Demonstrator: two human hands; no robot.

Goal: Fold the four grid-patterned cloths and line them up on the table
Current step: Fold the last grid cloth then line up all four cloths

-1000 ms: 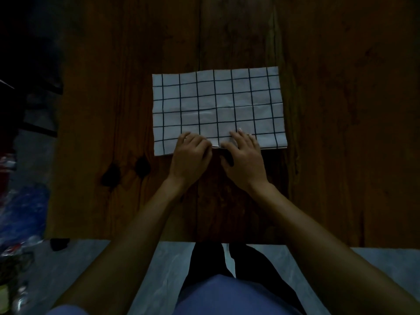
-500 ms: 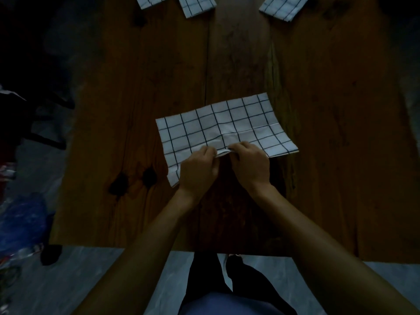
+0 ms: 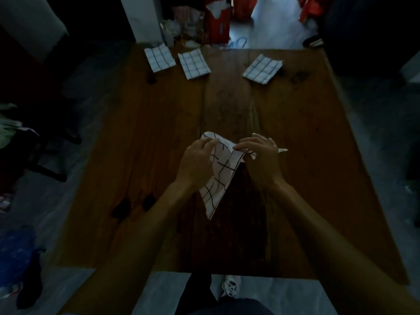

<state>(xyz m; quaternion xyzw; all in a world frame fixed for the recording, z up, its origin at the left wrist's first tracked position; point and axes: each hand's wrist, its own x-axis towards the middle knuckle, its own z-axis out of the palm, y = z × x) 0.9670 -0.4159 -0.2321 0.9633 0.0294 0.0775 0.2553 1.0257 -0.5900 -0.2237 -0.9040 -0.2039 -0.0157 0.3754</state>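
Fourth grid cloth (image 3: 219,176) lifted off the desk (image 3: 295,178), hanging in a loose, partly doubled drape over the near-centre boards, lower corner pointing down toward the body. Top edge pinched at two spots: left hand (image 3: 196,160) gripping the upper left portion, fingers curled over the fabric; right hand (image 3: 261,155) pinching the upper right edge between thumb and fingers, a small tip of cloth poking out past the knuckles. Both grips closed on the cloth, none spread. Fold not finished, judged mid-fold: layers uneven, no flat rectangle yet. At the far edge, three folded cloths already laid down: far-left cloth (image 3: 159,57) and middle cloth (image 3: 193,63) just beside each other, right cloth (image 3: 262,68) set well apart and turned at an angle. Three of four done by the look of it. Left to do: complete this fold, carry it to the far row, likely into the gap between middle and right pieces, perhaps straighten the skewed one. Beyond the desk, cluttered floor, red bag (image 3: 217,23), dim light, details unclear.
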